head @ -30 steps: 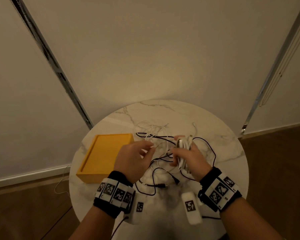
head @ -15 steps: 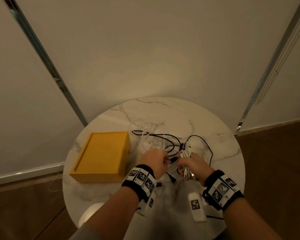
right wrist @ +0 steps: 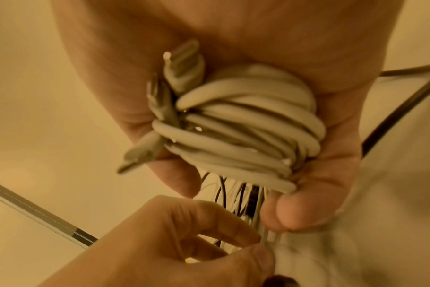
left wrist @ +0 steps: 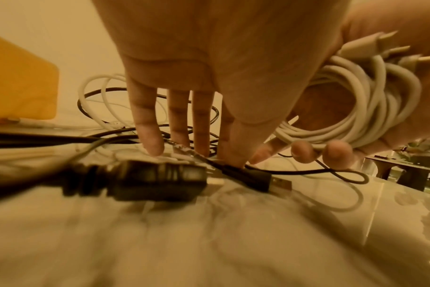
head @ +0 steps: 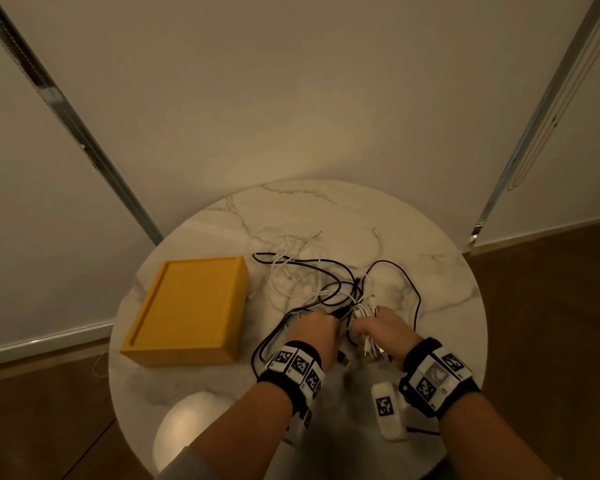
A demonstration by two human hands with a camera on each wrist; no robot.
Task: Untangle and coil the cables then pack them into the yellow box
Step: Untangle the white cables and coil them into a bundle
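Box: the yellow box (head: 187,310) lay on the left of the table (head: 430,271), with no cable in it; it had not shifted over the last second.

Tangle: loose white and black cables (head: 305,275) lay spread between the box and the hands, still knotted together.

Left hand: the left hand (head: 317,332) had come down from above the tangle to the table in that second. Its fingers (left wrist: 149,134) pointed down into the strands and touched the table beside a black USB plug (left wrist: 265,180). In the right wrist view thumb and forefinger seemed to close on thin strands, though the pinch could not be confirmed.

Right hand: the right hand (head: 383,332) stayed curled round a white coil (right wrist: 246,132), its plugs sticking out, and had sunk lower with the left.

Meaning: one cable looked coiled but not packed. The left hand's drop suggested work on the next strand, probably freeing it from the tangle.
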